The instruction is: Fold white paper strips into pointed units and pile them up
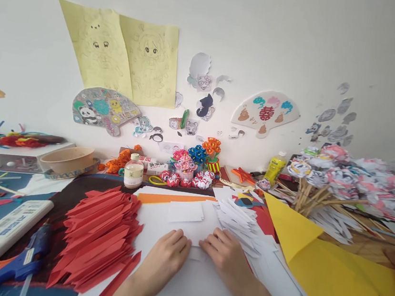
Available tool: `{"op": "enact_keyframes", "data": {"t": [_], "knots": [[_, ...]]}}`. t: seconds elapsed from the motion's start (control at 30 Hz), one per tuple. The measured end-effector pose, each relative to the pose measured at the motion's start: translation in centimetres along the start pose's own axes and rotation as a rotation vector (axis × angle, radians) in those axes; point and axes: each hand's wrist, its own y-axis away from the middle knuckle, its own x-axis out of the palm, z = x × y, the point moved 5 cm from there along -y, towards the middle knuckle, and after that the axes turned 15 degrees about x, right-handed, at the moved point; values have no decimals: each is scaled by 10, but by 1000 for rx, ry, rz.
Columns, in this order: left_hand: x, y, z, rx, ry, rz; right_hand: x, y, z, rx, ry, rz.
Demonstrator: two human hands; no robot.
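Closest in, down at the left corner, a blue glue gun (19,265) lies beside a heap of folded red paper strips (98,236). Next to those, the left hand (169,251) and right hand (226,253) rest over large white sheets (173,284), fingers bent at either side of a small white paper (197,253); whether they pinch it, I can't tell. Past the right hand come loose white strips (239,220), then creased yellow paper (340,271), with paper flowers (327,171) on sticks behind.
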Motion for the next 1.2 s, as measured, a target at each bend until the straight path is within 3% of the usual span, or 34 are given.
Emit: {"op": "enact_keyframes", "data": {"t": [0.23,0.67,1.0,1.2], "knots": [[3,1,-2,9,-39,90,-3,-1,7,-68,93,-72],[8,1,4,-100,90,167,5,2,7,-29,181,45],[-5,3,13,-185,163,152,8,9,7,15,185,131],[-7,6,19,-328,291,21,7,9,10,24,138,241]]}}
